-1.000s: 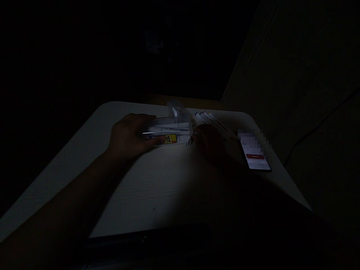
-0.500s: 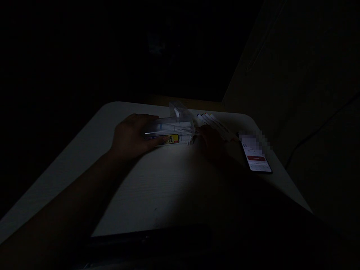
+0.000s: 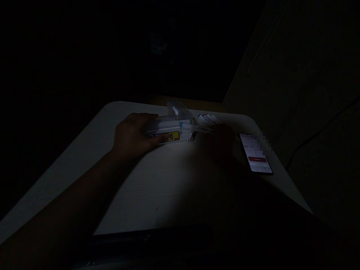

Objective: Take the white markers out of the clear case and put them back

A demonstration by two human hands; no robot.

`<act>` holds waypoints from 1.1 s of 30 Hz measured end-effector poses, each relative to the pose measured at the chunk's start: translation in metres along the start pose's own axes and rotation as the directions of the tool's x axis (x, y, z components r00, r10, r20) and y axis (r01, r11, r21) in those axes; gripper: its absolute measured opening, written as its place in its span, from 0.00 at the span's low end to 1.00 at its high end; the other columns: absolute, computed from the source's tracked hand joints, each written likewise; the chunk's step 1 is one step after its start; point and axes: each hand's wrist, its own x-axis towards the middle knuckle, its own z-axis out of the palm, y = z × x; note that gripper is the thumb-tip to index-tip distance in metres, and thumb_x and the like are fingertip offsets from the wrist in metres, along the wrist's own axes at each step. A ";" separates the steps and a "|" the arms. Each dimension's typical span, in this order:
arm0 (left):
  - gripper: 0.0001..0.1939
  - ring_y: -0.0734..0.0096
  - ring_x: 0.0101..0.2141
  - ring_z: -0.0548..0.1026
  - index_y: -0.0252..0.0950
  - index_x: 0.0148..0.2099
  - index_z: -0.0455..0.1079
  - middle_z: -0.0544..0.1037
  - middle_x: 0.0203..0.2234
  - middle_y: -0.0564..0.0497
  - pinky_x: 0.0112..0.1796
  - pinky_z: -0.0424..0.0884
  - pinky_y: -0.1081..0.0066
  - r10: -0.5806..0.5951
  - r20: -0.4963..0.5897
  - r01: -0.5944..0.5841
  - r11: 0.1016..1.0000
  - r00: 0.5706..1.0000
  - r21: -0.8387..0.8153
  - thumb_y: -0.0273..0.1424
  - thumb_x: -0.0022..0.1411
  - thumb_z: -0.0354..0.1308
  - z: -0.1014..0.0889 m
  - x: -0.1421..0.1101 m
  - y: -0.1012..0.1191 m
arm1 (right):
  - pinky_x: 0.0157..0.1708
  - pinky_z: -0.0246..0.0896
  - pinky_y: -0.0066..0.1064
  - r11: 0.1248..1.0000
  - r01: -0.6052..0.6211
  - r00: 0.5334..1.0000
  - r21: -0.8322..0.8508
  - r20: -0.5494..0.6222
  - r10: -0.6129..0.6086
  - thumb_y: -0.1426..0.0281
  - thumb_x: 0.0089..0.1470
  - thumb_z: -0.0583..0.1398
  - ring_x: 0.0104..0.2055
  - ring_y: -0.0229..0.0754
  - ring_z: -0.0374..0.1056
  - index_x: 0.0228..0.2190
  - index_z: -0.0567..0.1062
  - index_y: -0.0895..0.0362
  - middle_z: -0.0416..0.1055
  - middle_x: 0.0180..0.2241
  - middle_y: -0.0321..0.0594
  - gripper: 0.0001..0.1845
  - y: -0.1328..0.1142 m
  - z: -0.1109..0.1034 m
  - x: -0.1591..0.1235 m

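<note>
In very dim light, the left hand (image 3: 132, 135) rests on a clear plastic marker case with a yellow label (image 3: 170, 129), its grip closed around the case's near end, pinning it to the pale desk (image 3: 157, 180). The right hand (image 3: 223, 137) seems to pinch a white marker (image 3: 203, 129) at the case's open mouth, though shadow hides its fingers. Loose markers (image 3: 208, 118) lie just beyond, a lit phone (image 3: 255, 155) nearby. In such darkness the marker could catch on the rim, or an elbow could nudge the phone toward the edge.
</note>
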 end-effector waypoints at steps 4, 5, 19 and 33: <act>0.32 0.59 0.45 0.69 0.37 0.52 0.63 0.71 0.46 0.48 0.45 0.65 0.64 -0.044 -0.017 0.044 0.999 0.999 -0.004 0.52 0.49 0.55 -0.001 0.000 0.000 | 0.39 0.55 0.44 0.997 -0.063 0.997 0.035 -0.032 0.064 0.63 0.48 0.54 0.39 0.51 0.61 0.32 0.72 0.58 0.69 0.34 0.48 0.13 0.005 0.002 0.000; 0.32 0.59 0.45 0.69 0.37 0.52 0.63 0.71 0.46 0.48 0.45 0.65 0.64 -0.055 -0.016 0.055 0.998 0.998 -0.006 0.52 0.49 0.55 -0.002 0.000 0.001 | 0.39 0.56 0.44 0.997 -0.073 0.997 0.036 -0.022 0.073 0.62 0.48 0.54 0.39 0.51 0.61 0.32 0.72 0.58 0.69 0.35 0.48 0.14 0.005 0.002 0.001; 0.33 0.59 0.47 0.67 0.37 0.53 0.63 0.71 0.47 0.47 0.47 0.64 0.63 -0.093 -0.057 0.096 0.994 0.994 0.047 0.53 0.51 0.52 0.002 0.001 -0.005 | 0.43 0.58 0.44 0.980 -0.140 0.989 0.144 -0.030 0.146 0.63 0.56 0.46 0.42 0.50 0.66 0.46 0.67 0.63 0.69 0.41 0.52 0.22 0.011 0.009 0.000; 0.34 0.55 0.47 0.67 0.37 0.54 0.62 0.70 0.48 0.46 0.46 0.63 0.62 -0.080 -0.023 0.081 0.993 0.997 0.080 0.54 0.51 0.50 0.001 0.003 -0.002 | 0.52 0.49 0.49 0.972 0.195 0.955 0.131 0.200 -0.219 0.75 0.52 0.47 0.54 0.51 0.57 0.51 0.66 0.53 0.68 0.47 0.45 0.25 0.003 0.005 0.004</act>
